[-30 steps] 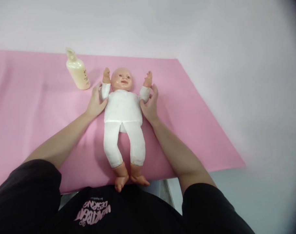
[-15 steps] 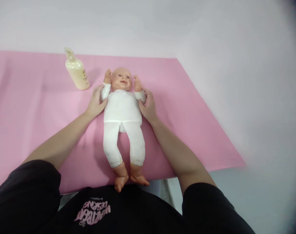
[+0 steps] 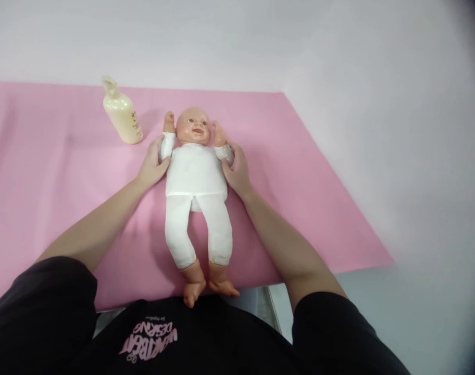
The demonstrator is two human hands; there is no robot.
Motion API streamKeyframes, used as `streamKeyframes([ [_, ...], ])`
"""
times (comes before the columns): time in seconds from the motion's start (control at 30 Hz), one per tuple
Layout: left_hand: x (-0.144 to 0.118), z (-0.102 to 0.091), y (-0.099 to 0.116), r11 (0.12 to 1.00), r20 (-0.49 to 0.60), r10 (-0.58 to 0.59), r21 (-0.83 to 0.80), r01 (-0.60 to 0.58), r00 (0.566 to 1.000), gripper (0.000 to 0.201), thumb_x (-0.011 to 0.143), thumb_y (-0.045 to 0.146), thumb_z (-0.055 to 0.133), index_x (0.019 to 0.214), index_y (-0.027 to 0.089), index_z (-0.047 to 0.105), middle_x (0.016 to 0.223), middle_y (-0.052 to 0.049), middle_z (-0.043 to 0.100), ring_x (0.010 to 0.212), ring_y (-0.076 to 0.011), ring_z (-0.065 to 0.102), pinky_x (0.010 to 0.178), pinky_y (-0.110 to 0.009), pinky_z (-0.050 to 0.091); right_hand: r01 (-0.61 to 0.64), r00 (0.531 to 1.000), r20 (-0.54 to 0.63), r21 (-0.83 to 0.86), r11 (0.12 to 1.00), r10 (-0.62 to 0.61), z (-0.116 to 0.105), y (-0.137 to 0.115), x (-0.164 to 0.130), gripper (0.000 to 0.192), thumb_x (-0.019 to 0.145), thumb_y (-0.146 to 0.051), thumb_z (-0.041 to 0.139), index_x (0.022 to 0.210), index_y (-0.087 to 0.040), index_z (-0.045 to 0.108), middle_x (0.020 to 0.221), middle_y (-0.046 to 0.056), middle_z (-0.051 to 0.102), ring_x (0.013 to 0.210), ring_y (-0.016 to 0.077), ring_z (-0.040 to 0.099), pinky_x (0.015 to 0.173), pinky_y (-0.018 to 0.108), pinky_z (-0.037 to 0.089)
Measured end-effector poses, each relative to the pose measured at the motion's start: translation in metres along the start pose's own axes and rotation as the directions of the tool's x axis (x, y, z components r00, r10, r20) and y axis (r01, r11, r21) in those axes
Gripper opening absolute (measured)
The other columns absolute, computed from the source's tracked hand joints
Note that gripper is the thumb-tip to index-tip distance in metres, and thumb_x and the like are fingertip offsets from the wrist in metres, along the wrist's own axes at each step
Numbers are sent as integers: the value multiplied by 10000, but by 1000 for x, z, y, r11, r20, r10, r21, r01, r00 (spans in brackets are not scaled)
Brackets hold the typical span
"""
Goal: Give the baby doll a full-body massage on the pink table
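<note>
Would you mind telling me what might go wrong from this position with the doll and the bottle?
1. The baby doll's feet overhang the near edge of the pink mat, so a pull toward the body might slide it off.
2. The lotion bottle stands upright close behind the left hand; a sweep of that arm could topple it.
3. The right hand presses the doll's arm inward; more force may strain the shoulder joint.

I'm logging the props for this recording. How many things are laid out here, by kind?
Doll, held at its upper arms between the left hand and the right hand: 1
Cream bottle, standing apart from the doll: 1
Pink sheet under both: 1
Total: 3
</note>
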State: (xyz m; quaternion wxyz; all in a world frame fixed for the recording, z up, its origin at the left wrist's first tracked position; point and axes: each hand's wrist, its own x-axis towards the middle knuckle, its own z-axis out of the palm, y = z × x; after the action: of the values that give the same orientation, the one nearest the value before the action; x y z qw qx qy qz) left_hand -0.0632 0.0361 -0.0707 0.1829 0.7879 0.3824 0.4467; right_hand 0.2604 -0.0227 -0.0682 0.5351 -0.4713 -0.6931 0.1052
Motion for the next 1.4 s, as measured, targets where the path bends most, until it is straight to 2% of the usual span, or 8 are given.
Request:
streamKeyframes([
  [0.57, 1, 1, -2, 1000, -9, 9, -12, -9, 1000, 817, 954, 716, 576, 1573, 223, 373, 1611, -196, 456, 1533, -360, 426, 1304, -572, 309, -14, 1000, -3, 14, 1000, 14, 0, 0, 0, 463, 995, -449, 571, 1424, -291, 498, 1389, 113, 633, 1312, 300, 600, 1184, 573, 475],
  [0.93, 0, 0, -4, 1000, 9, -9, 3, 9, 1000, 835, 957, 717, 571, 1586, 212, 357, 1625, -199, 438, 1544, -355, 411, 1312, -551, 299, -58, 998, 3, 43, 997, 58, 0, -2, 1, 492, 980, -482, 583, 1424, -287, 500, 1421, 113, 621, 1339, 298, 579, 1220, 577, 434],
  [1.4, 1, 0, 0, 1000, -6, -22, -15, 22, 1000, 832, 943, 725, 586, 1570, 219, 374, 1622, -198, 450, 1542, -356, 417, 1312, -558, 297, -50, 999, 15, 20, 999, 50, -1, 0, 1, 499, 994, -509, 571, 1441, -301, 495, 1429, 113, 622, 1346, 299, 582, 1206, 571, 457],
])
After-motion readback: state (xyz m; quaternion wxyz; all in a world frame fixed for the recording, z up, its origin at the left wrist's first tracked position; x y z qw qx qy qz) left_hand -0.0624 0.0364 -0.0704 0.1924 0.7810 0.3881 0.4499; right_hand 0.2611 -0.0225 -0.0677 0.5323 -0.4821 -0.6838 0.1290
